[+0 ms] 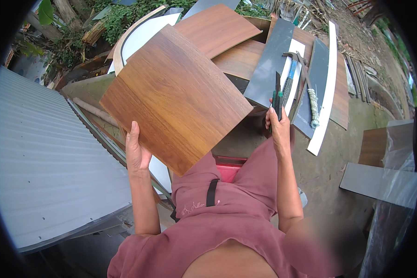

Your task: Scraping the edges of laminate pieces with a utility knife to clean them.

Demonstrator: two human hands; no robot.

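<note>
My left hand (pixel 136 150) grips the lower left edge of a brown wood-grain board (pixel 180 92), thumb on its top face and fingers hidden beneath. The board is tilted above my lap. My right hand (pixel 279 127) is closed around a green and black utility knife (pixel 278 98), its dark blade pointing up and away from me. Just beyond the knife, a hammer (pixel 289 76) with a blue handle lies on the boards. Beside it rests a long metal blade tool (pixel 312 99) with a pale wrapped handle.
Several wood-grain, dark grey and white panels (pixel 271 60) lie stacked ahead. A long white strip (pixel 326 92) lies at their right. Corrugated metal sheeting (pixel 55 157) fills the left side. A grey board (pixel 380 183) and clear plastic sheet are at right. A red seat (pixel 229 171) shows between my legs.
</note>
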